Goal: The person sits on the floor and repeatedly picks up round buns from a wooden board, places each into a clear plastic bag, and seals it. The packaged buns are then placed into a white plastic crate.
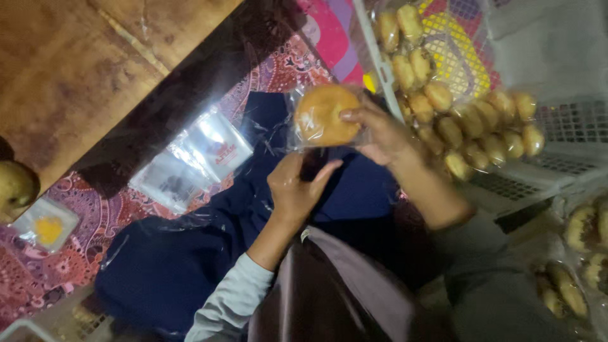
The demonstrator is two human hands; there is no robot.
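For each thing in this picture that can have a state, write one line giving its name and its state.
Round bun: inside a clear plastic bag, held up.
Right hand: gripping the bagged bun.
Left hand: at the bag's lower edge, grip unclear.
Empty clear bags: lying flat in a loose pile on the cloth.
White crate: holding a heap of unwrapped buns.

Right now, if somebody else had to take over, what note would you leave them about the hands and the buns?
Right hand: pinching the round bun in its clear plastic bag by the right edge, held up over the lap.
Left hand: just below the bag, fingers at its lower edge.
Stack of empty clear bags: on the patterned cloth to the left.
Unwrapped buns: piled on the white tray at right.
Done: one bun sits inside a bag.
Left: I cannot tell whether the bag is closed; many buns lie unwrapped on the tray.
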